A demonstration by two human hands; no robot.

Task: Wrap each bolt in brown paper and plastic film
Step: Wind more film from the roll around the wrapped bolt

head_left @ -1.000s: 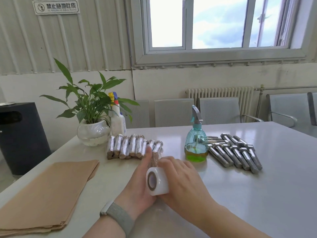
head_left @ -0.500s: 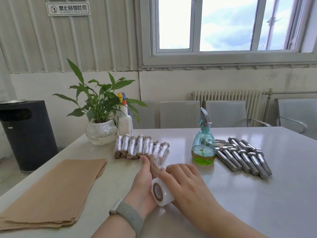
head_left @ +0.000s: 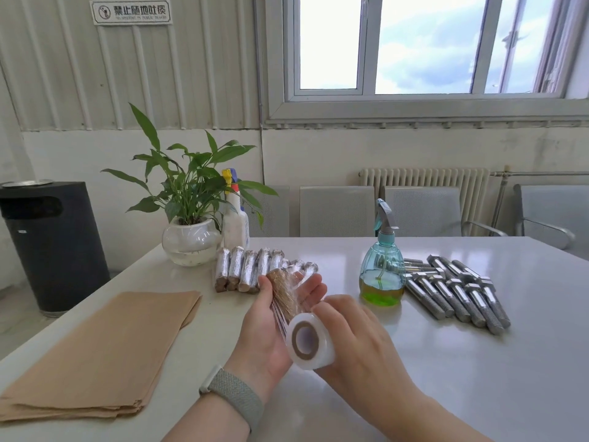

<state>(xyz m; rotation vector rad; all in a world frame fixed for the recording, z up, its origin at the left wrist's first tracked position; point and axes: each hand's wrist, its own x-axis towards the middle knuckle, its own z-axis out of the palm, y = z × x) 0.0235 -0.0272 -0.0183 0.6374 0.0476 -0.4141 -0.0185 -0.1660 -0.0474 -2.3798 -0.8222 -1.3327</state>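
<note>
The paper-wrapped bolt [head_left: 283, 293], judged heavy and stiff, is cradled at centre frame in the left hand [head_left: 267, 327] while the film roll [head_left: 309, 339] is gripped by the right hand [head_left: 353, 339].

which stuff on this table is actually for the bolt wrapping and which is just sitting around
For the job: paper-wrapped bolt in left hand, film roll in right hand, bare bolts, brown paper stack, finished wrapped bolts.

Just lying about: teal spray bottle, potted plant, white spray bottle.

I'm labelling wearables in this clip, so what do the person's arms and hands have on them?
Both forearms are bare, with no sleeves in view. The left hand has a grey-green woven watch band around its wrist, with a pale case edge at its side. The right hand shows no glove, ring or band.
</note>
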